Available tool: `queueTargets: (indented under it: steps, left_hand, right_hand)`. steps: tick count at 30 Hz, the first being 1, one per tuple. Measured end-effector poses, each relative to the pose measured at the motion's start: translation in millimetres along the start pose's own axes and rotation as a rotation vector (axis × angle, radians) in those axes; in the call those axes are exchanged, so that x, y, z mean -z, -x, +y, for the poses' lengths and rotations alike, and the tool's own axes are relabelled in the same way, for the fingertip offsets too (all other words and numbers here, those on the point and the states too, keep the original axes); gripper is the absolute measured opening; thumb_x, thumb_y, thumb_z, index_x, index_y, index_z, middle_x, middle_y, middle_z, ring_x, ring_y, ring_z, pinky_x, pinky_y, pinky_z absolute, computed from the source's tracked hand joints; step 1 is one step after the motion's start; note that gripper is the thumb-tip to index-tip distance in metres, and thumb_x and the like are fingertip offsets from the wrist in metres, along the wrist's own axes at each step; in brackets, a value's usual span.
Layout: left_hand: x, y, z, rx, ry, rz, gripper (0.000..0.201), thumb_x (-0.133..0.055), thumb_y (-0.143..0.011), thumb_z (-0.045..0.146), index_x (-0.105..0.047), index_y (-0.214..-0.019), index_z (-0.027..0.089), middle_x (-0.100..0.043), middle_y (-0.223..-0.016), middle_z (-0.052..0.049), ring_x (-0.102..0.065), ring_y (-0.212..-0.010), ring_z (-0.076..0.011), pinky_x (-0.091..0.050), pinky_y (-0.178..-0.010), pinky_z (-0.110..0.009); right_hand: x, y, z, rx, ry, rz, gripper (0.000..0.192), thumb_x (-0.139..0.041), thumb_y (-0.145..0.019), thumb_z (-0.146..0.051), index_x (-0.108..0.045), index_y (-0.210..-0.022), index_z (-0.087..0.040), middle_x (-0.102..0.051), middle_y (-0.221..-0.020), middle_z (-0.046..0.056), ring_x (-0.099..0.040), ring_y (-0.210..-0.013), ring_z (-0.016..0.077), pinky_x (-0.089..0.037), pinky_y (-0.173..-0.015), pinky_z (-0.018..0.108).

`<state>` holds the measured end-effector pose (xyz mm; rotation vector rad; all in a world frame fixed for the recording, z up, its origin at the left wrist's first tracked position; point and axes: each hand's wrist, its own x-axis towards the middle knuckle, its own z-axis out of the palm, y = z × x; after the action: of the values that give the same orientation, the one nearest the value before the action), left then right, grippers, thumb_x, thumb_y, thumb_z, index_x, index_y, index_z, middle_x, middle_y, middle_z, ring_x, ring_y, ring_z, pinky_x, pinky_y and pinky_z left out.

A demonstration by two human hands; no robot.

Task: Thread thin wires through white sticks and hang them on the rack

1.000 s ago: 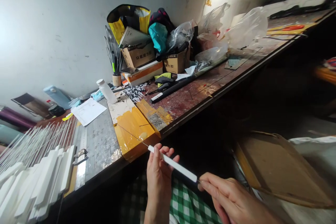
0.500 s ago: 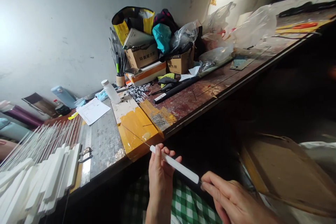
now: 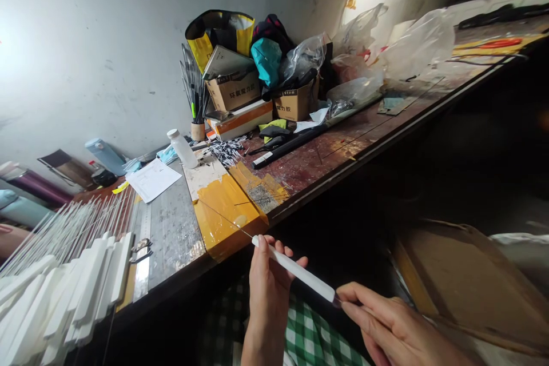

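Note:
My left hand (image 3: 268, 291) grips a slim white stick (image 3: 295, 270) near its upper end, in front of the bench edge. A thin wire (image 3: 223, 218) runs out of that end up over the yellow tape patch (image 3: 223, 211). My right hand (image 3: 397, 329) pinches the stick's lower end between thumb and fingers. Both hands hover over my green checked lap (image 3: 304, 337), below the workbench (image 3: 326, 154).
A row of similar white sticks on thin rods (image 3: 64, 274) lies at the left of the bench beside a steel ruler (image 3: 143, 251). Behind are a white bottle (image 3: 182, 148), paper (image 3: 152, 179), cardboard boxes (image 3: 234, 91), bags. A brown board (image 3: 467, 274) leans at the right.
Both hands and the white stick have drifted slightly right and down in the picture; the grip is the same. The view has shifted a little.

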<state>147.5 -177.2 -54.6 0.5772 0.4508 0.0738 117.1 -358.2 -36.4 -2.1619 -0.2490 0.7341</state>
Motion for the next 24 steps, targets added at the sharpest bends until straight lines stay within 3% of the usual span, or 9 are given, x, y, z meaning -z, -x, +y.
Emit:
queueTargets:
  steps: [5, 10, 19, 24]
  left_hand:
    - [-0.4, -3.2, 1.4, -0.009, -0.038, 0.036, 0.021, -0.062, -0.089, 0.036, -0.059, -0.088, 0.016, -0.058, -0.077, -0.002, -0.06, -0.071, -0.015, -0.061, -0.068, -0.043]
    - [4.3, -5.9, 4.2, -0.061, -0.02, -0.004, 0.018, -0.059, -0.091, 0.032, -0.062, -0.094, 0.015, -0.061, -0.084, -0.004, -0.064, -0.08, -0.0181, -0.06, -0.074, -0.046]
    - [5.6, -3.2, 4.9, -0.053, -0.003, -0.01, 0.017, -0.058, -0.091, 0.031, -0.062, -0.093, 0.015, -0.061, -0.081, -0.003, -0.064, -0.077, -0.0178, -0.06, -0.073, -0.045]
    - [4.2, -3.8, 10.3, -0.08, 0.014, 0.006, 0.016, -0.06, -0.091, 0.029, -0.063, -0.095, 0.014, -0.061, -0.083, -0.003, -0.065, -0.077, -0.017, -0.061, -0.074, -0.044]
  right_hand:
    - [-0.6, -2.2, -8.9, 0.055, 0.063, 0.102, 0.033, -0.035, -0.093, -0.044, -0.057, -0.079, -0.023, -0.05, -0.051, -0.003, -0.046, -0.044, 0.0109, -0.039, -0.047, 0.02]
    - [-3.5, -7.1, -10.3, 0.064, -0.02, -0.019, 0.036, -0.032, -0.094, -0.045, -0.059, -0.086, -0.023, -0.052, -0.048, -0.004, -0.043, -0.04, 0.01, -0.038, -0.046, 0.02]
    - [-0.8, -3.7, -10.3, 0.096, -0.163, -0.113, 0.034, -0.035, -0.09, -0.042, -0.061, -0.097, -0.021, -0.055, -0.048, -0.005, -0.045, -0.038, 0.0096, -0.046, -0.054, 0.021]
    - [-7.1, -13.5, -16.5, 0.04, -0.174, -0.161, 0.044, -0.027, -0.094, -0.051, -0.056, -0.104, -0.019, -0.052, -0.048, -0.006, -0.039, -0.035, 0.0085, -0.034, -0.04, 0.018]
